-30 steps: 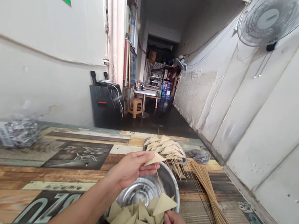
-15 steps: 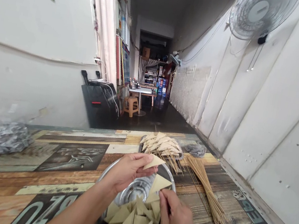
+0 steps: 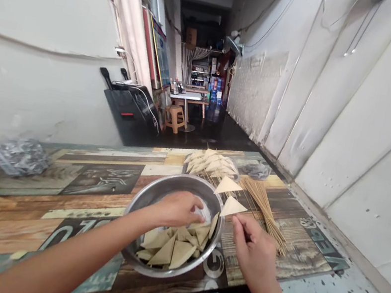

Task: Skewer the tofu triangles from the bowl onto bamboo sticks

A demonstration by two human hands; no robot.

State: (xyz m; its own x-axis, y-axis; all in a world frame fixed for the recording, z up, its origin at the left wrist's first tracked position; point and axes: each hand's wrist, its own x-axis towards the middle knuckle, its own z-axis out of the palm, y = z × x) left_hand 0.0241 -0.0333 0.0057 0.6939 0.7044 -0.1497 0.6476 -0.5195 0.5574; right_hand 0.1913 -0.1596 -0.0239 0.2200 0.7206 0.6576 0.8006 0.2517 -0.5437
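Observation:
My left hand (image 3: 181, 208) reaches into the metal bowl (image 3: 165, 273), fingers curved and apart above the triangular pale pieces (image 3: 164, 249) heaped in it. Nothing shows between those fingers. Right of the bowl, my right hand (image 3: 252, 240) pinches a thin skewer, mostly hidden, that bears two pale triangles, one (image 3: 233, 207) near the fingertips and another (image 3: 228, 186) farther out. Behind the bowl, a tray holds a pile of skewered triangles (image 3: 211, 163). Loose bamboo skewers (image 3: 267, 212) lie in a bundle to the right of it.
On the wood-patterned table (image 3: 92, 214), a plastic bag with silvery contents (image 3: 23, 156) lies at the left. A crumpled grey bag (image 3: 257, 169) sits at the back right. A black case (image 3: 132, 110) stands beyond the table, with a stool (image 3: 175, 119) farther back.
My left hand has let go of a triangle and moved down into the bowl. Two triangles now sit on the skewer, and my right hand has moved right. The camera view has tilted down.

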